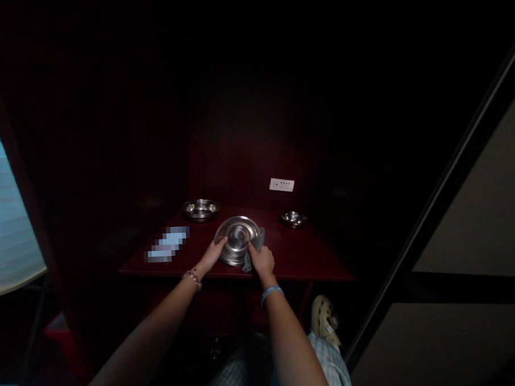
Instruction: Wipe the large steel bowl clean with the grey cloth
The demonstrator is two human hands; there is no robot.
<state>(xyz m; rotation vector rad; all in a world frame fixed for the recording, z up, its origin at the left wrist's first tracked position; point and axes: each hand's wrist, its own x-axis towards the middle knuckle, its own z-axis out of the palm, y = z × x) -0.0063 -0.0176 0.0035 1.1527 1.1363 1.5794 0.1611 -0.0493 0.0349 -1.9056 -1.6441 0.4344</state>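
A round shiny metal plate (238, 235) is held tilted toward me above the front of a dark red wooden desk (303, 253). My left hand (214, 253) grips its left rim, thumb on the inner face. On the right side, my right hand (262, 257) is closed around a grey cloth (247, 264), pressing it against the plate's lower right rim. The fingers of both hands behind the plate are hidden. Farther back on the left stands a round metal bowl (201, 211). A smaller metal dish (293, 219) sits at the back right.
A blurred-out pale rectangle (168, 245) lies on the desk's left side. On the back panel is a white socket plate (281, 184). Dark panels enclose the desk. My foot in a beige clog (323, 318) is below the desk's right side. A red bin (63, 338) stands at lower left.
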